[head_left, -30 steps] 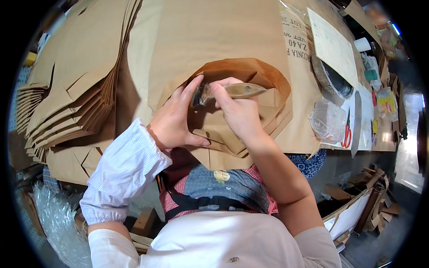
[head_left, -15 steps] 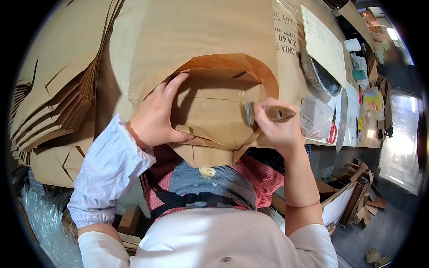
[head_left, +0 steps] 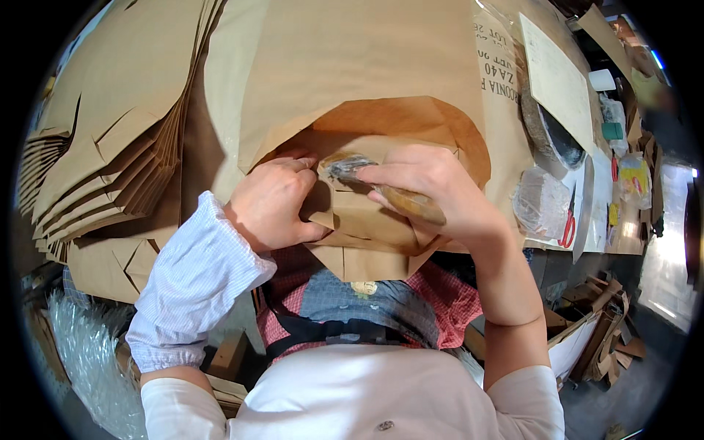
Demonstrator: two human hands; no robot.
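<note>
A large brown paper bag (head_left: 367,59) lies on the table with its mouth spread toward me. My left hand (head_left: 275,204) grips the left side of the mouth, thumb outside on the lower flap and fingers curled at the inner edge. In my right hand (head_left: 433,183) is a brush (head_left: 412,204) with a wooden handle. Its bristle end sits inside the opening, toward the left, close to my left fingers. The bristles look wet or coated, and whether they touch the paper I cannot tell.
A stack of folded paper bags (head_left: 110,176) lies on the left. To the right are a bowl-like container (head_left: 546,132) under a pale sheet (head_left: 557,81), a clear plastic-wrapped bundle (head_left: 541,199), red-handled scissors (head_left: 568,224) and a long metal blade (head_left: 584,213). Clear plastic strands (head_left: 95,367) hang lower left.
The brush in my right hand has moved from the right side of the bag's mouth to the left. My left fingers have curled inward. The whole view has shifted slightly.
</note>
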